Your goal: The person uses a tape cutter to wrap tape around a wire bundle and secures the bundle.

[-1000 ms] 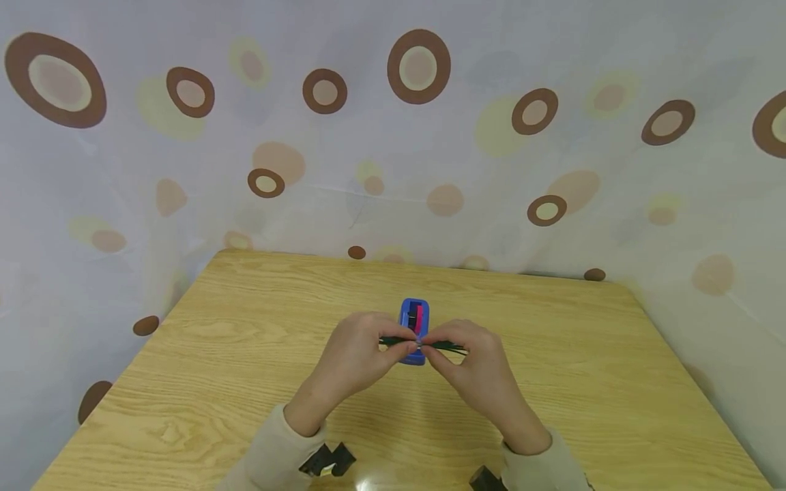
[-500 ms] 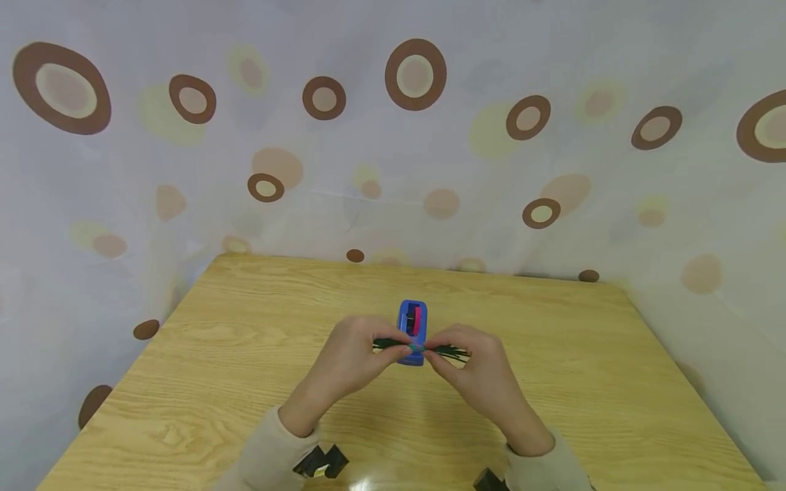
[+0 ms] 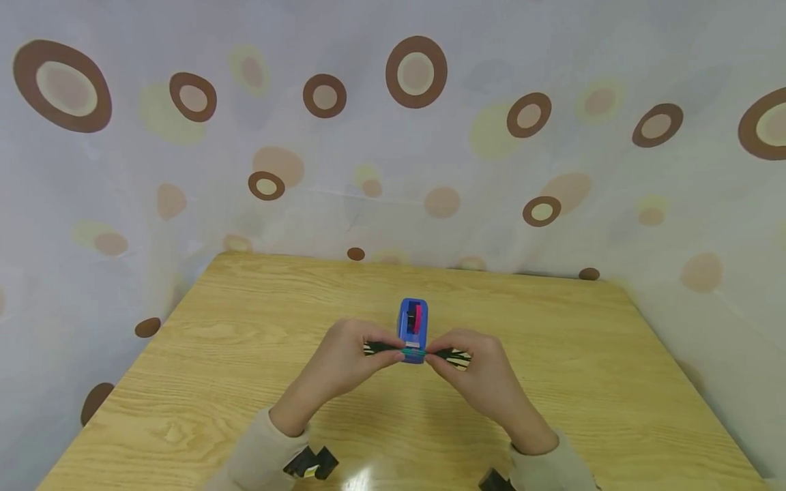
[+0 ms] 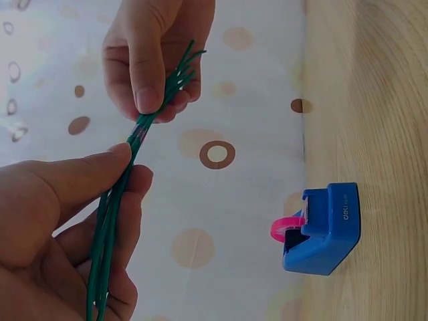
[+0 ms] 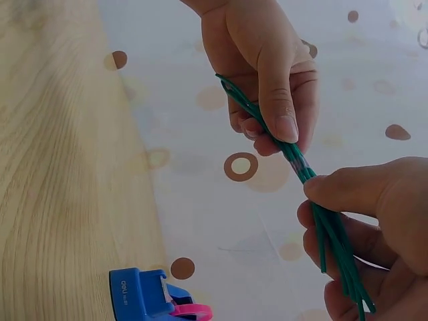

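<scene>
A bundle of thin green wire-like strands (image 4: 109, 224) stretches between both hands. Clear, shiny tape (image 5: 300, 163) appears to wrap its middle. My left hand (image 3: 346, 358) pinches one side of the bundle between thumb and fingers, while my right hand (image 3: 474, 361) pinches the other side. A short stretch of the bundle shows between the fingertips; loose strand ends fan out beyond the right hand. Behind the hands, a blue tape dispenser (image 3: 405, 327) stands on the table, with a pink-rimmed roll (image 4: 286, 228) inside. In the head view the bundle covers part of the dispenser's near end.
The light wooden table (image 3: 245, 314) extends around the hands and dispenser. A pale curtain-like sheet (image 3: 368, 150) with brown and beige oval spots hangs behind its far edge. Black devices (image 3: 311, 464) are strapped at the sleeve cuffs.
My left hand has slid a little to the left, so the gap between the fingertips is wider and more of the bundle's middle shows. Both hands still pinch it; the dispenser has stayed in place.
</scene>
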Demonstrator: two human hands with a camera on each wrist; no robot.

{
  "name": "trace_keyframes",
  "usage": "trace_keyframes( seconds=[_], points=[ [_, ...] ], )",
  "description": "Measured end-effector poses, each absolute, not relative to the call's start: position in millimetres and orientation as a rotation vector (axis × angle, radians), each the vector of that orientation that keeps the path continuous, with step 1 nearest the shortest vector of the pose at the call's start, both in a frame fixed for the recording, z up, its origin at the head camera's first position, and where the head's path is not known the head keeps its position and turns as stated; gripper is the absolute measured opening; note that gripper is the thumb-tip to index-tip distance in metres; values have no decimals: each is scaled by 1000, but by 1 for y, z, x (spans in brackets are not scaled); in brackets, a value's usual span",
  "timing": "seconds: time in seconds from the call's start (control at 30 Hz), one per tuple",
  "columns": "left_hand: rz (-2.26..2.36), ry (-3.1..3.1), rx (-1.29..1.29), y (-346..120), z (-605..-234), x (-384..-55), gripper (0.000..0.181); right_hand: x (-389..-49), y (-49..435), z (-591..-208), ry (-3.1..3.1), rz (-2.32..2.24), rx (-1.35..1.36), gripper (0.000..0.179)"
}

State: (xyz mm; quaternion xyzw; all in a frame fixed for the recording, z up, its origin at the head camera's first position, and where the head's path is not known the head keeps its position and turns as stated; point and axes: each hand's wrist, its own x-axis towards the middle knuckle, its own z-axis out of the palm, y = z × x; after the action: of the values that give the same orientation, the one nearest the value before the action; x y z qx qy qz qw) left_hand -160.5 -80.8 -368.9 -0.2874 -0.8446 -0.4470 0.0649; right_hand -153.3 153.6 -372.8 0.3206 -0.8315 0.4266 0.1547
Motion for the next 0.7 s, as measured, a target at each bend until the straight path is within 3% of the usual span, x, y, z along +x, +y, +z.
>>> trace_keyframes(
  seconds=[0.7],
  points=[
    [-1476,-2561,-763,-84,-385,-159,5,-153,164,-389,-2468,1272,921,22]
  ],
)
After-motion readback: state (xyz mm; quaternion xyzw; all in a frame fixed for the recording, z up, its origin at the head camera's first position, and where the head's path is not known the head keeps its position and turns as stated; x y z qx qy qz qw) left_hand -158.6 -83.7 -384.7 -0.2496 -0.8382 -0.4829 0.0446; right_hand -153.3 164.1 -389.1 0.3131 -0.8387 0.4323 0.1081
